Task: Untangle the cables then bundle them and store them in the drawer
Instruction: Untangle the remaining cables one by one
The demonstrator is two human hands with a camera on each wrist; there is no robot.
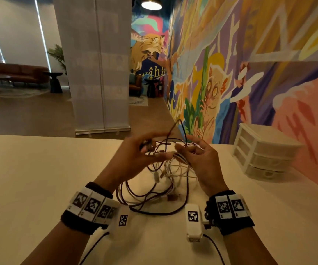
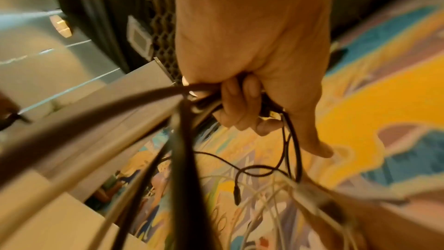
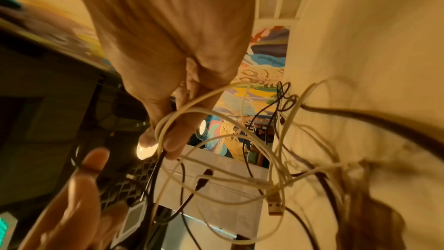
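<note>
A tangle of dark cables and white cables hangs from both hands down onto the cream table. My left hand is raised over the middle of the table, its fingers curled round a bunch of dark cables. Close beside it, my right hand pinches loops of white cable between thumb and fingers. A white USB plug dangles below it. The white three-drawer unit stands at the table's right, all drawers closed.
A painted mural wall runs along the table's right side behind the drawer unit. A pale roll-up banner stands past the far table edge. The wrist-camera leads trail off the near edge.
</note>
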